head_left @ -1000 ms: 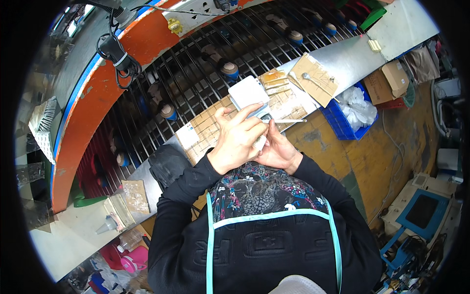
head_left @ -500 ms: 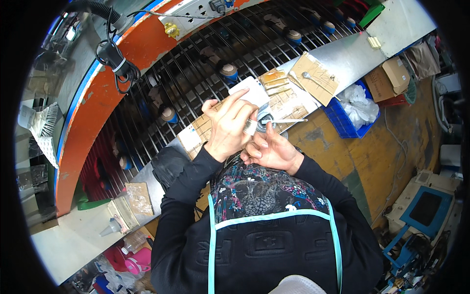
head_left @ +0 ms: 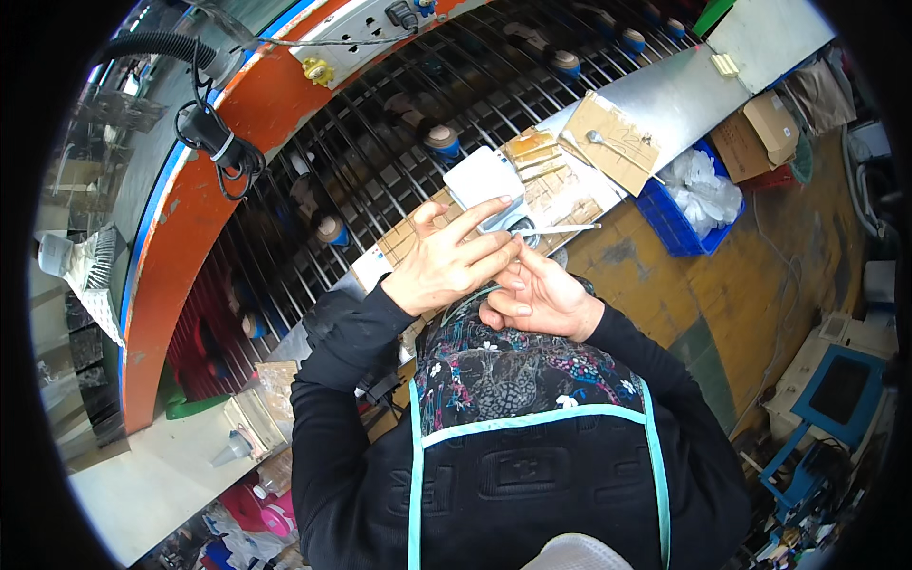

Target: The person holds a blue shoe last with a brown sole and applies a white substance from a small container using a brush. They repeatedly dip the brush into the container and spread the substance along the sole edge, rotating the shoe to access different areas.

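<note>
My left hand [head_left: 451, 266] reaches in over the lap, back up. Its outer fingers are spread; the inner fingertips meet my right hand, and the thumb is hidden. My right hand [head_left: 546, 296] lies palm up, fingers curled and thumb against the left fingertips. Whatever is pinched between them is hidden. A thin greenish strip [head_left: 465, 301] curves below the left hand. Just beyond the fingertips, a white stick [head_left: 570, 228] lies across a small round dark container [head_left: 522, 226]. Behind it sits a white box-like object [head_left: 483, 178].
A cardboard piece [head_left: 608, 142] with a small brush-like tool lies on the metal ledge. Beyond runs a roller conveyor [head_left: 380, 161] carrying shoe parts on blue-edged forms. A blue crate [head_left: 676, 223] with plastic bags stands right. An orange machine frame [head_left: 190, 228] rises left.
My left hand has lowered toward the right hand, its fingers stretching out over it. The small whitish piece seen at its fingers before is out of sight. The view has shifted slightly.
</note>
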`<control>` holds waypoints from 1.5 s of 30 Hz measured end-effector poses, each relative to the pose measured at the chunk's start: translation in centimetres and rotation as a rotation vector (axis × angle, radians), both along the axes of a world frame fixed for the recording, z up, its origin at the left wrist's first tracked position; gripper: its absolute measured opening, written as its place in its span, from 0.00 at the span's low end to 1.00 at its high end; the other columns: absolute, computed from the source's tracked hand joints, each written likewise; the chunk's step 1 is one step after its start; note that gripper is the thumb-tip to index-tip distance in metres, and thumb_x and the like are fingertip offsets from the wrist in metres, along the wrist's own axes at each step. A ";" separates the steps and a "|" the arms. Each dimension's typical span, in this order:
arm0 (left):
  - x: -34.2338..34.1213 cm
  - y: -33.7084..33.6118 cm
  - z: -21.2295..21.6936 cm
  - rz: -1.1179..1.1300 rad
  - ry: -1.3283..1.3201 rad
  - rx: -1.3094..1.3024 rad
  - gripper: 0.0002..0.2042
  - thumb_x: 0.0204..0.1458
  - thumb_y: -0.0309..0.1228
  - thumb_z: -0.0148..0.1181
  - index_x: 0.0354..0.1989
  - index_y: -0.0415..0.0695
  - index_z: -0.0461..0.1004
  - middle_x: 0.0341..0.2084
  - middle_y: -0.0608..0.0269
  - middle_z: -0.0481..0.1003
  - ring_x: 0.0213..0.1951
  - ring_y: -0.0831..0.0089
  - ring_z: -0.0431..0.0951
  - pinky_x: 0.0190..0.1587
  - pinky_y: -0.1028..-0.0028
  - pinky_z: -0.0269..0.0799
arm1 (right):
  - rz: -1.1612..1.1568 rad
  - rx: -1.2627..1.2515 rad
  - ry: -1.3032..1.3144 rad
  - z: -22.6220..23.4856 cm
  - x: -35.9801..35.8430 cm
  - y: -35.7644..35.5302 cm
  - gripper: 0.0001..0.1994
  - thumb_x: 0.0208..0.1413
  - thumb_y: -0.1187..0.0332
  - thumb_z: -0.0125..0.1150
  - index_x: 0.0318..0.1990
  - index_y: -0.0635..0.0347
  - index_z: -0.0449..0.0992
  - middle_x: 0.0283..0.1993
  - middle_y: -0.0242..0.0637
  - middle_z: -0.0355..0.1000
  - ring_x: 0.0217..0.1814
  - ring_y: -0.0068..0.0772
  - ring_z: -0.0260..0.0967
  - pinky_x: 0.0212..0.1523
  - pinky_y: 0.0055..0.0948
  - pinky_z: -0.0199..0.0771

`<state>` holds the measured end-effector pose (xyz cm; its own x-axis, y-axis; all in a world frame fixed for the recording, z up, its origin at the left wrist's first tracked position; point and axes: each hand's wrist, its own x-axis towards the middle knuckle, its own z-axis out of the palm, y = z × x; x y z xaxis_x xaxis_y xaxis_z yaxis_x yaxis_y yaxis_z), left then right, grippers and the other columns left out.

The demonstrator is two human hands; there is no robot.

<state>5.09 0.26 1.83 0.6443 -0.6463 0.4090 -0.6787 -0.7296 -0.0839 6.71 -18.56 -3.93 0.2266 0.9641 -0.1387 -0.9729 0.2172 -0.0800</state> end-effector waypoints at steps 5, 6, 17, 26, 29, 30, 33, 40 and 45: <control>0.2 -0.2 0.2 -0.073 -0.099 0.023 0.13 0.49 0.35 0.56 0.43 0.54 0.78 0.40 0.77 0.77 0.57 0.77 0.72 0.51 0.57 0.44 | 0.063 0.062 -0.099 0.9 0.0 -0.5 0.34 0.63 0.36 0.19 0.19 0.51 0.61 0.12 0.27 0.53 0.18 0.29 0.56 0.39 0.35 0.62; 0.2 -0.2 0.2 -0.094 -0.105 0.028 0.12 0.49 0.35 0.56 0.43 0.53 0.78 0.40 0.76 0.77 0.56 0.78 0.72 0.51 0.57 0.43 | 0.082 0.047 -0.122 1.0 0.0 -0.6 0.34 0.63 0.36 0.18 0.18 0.50 0.60 0.11 0.26 0.51 0.17 0.28 0.55 0.39 0.35 0.63; 0.8 -1.0 -1.0 -0.024 -0.017 -0.196 0.09 0.47 0.31 0.61 0.38 0.52 0.76 0.33 0.74 0.76 0.53 0.76 0.75 0.50 0.61 0.45 | 0.114 0.086 -0.188 1.5 -0.1 -0.8 0.34 0.63 0.36 0.15 0.16 0.49 0.56 0.08 0.26 0.49 0.15 0.26 0.49 0.34 0.30 0.61; 0.6 -0.1 -0.2 -0.040 0.094 -0.248 0.13 0.46 0.31 0.63 0.42 0.55 0.79 0.38 0.77 0.79 0.56 0.72 0.72 0.51 0.58 0.45 | 0.094 0.102 -0.183 1.4 0.0 -0.7 0.34 0.64 0.37 0.18 0.16 0.49 0.57 0.08 0.27 0.51 0.17 0.27 0.50 0.35 0.29 0.60; 0.5 0.2 -0.2 -0.054 0.050 -0.188 0.13 0.47 0.31 0.60 0.43 0.57 0.79 0.40 0.78 0.78 0.56 0.73 0.72 0.50 0.58 0.45 | 0.098 0.083 -0.167 1.3 0.0 -0.6 0.33 0.64 0.37 0.19 0.16 0.49 0.58 0.08 0.27 0.51 0.17 0.27 0.50 0.36 0.29 0.60; 0.5 0.3 -0.3 -0.058 0.021 -0.160 0.13 0.48 0.32 0.60 0.43 0.57 0.79 0.40 0.78 0.78 0.56 0.74 0.72 0.49 0.58 0.45 | 0.096 0.079 -0.172 1.3 0.0 -0.6 0.33 0.64 0.37 0.19 0.16 0.49 0.58 0.08 0.26 0.51 0.16 0.26 0.49 0.36 0.30 0.60; 0.4 0.6 -0.3 -0.067 -0.030 -0.072 0.13 0.49 0.32 0.57 0.44 0.58 0.78 0.41 0.78 0.78 0.57 0.74 0.72 0.48 0.59 0.46 | 0.082 0.088 -0.127 1.3 -0.1 -0.4 0.33 0.64 0.37 0.20 0.17 0.49 0.59 0.09 0.26 0.50 0.15 0.25 0.48 0.36 0.30 0.60; 0.0 0.6 -0.5 -0.116 -0.121 0.043 0.11 0.49 0.32 0.55 0.42 0.52 0.77 0.42 0.75 0.77 0.57 0.78 0.72 0.46 0.61 0.47 | 0.065 0.063 -0.057 1.4 -0.3 -0.3 0.32 0.65 0.39 0.21 0.18 0.50 0.59 0.11 0.24 0.49 0.13 0.24 0.47 0.35 0.31 0.60; 0.2 0.5 -1.1 -0.162 -0.102 -0.020 0.10 0.49 0.32 0.56 0.39 0.50 0.77 0.40 0.73 0.78 0.55 0.78 0.74 0.45 0.62 0.47 | 0.074 0.063 -0.059 1.3 -0.5 -0.3 0.32 0.65 0.39 0.21 0.18 0.50 0.59 0.12 0.24 0.48 0.14 0.24 0.48 0.35 0.32 0.60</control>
<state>5.31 0.79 0.73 0.4871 -0.7291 0.4809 -0.7761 -0.6138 -0.1444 6.21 -18.89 -2.62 0.1604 0.9848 -0.0660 -0.9804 0.1512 -0.1261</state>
